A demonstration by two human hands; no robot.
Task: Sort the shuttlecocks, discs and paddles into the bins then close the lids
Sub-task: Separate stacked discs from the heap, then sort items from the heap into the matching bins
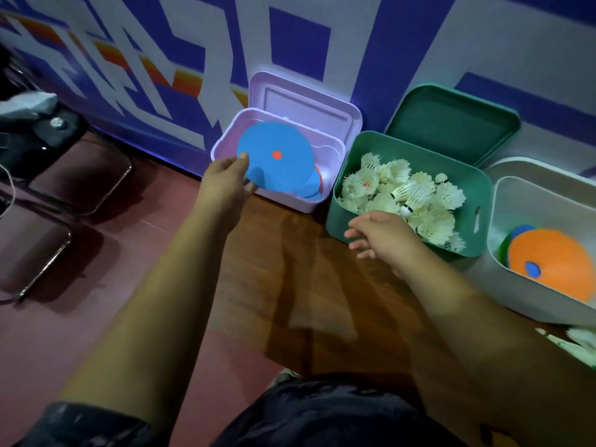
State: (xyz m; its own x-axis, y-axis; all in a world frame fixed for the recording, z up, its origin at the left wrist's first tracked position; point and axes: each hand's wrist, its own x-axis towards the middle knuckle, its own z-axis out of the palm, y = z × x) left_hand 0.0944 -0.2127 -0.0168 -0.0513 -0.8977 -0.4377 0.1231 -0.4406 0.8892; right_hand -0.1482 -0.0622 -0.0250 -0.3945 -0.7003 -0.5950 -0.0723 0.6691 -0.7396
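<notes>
**A blue disc over the purple bin**

Three bins sit in a row by the far wall. The white bin [503,201] on the right holds an orange disc [561,262]. The green bin [346,204] in the middle is full of white shuttlecocks [403,195], and its lid stands open. The purple bin [225,145] is on the left, open too. The left hand [222,182] pinches a blue disc [277,143] by its left edge, right over the purple bin. The right hand [380,240] is over the near edge of the green bin, fingers apart, holding nothing
</notes>
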